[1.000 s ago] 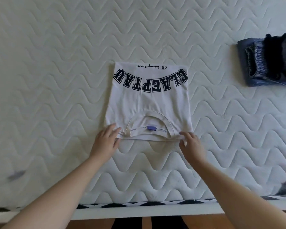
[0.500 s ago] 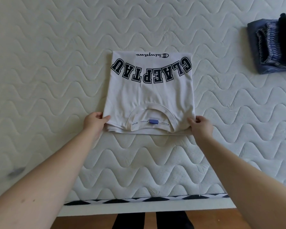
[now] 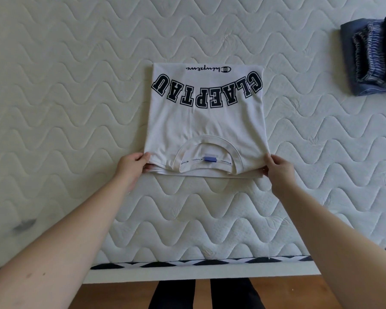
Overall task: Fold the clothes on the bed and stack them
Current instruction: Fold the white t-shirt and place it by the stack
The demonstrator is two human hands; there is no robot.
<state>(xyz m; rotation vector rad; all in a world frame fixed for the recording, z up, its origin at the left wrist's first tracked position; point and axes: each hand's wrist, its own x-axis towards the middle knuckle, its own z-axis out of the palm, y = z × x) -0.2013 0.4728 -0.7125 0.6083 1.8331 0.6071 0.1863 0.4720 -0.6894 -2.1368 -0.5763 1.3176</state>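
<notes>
Both hands pinch the near corners of the folded white T-shirt (image 3: pixel 206 121) lying mid-mattress (image 3: pixel 76 85): left hand (image 3: pixel 133 166) at one corner, right hand (image 3: pixel 276 168) at the other. Soft, light and floppy, it should lift best supported from beneath at those layered corners. Upside-down block letters read "CLAEPTAU" under a Champion script logo; further off, folded denim (image 3: pixel 366 59) sits well apart.

Soft, even daylight filled the scene with no glare. Faint shadows lay under the folded shirt (image 3: pixel 206 121). Wide-angle bending curved the mattress (image 3: pixel 76 85) edges, and the corners looked slightly blurred.
</notes>
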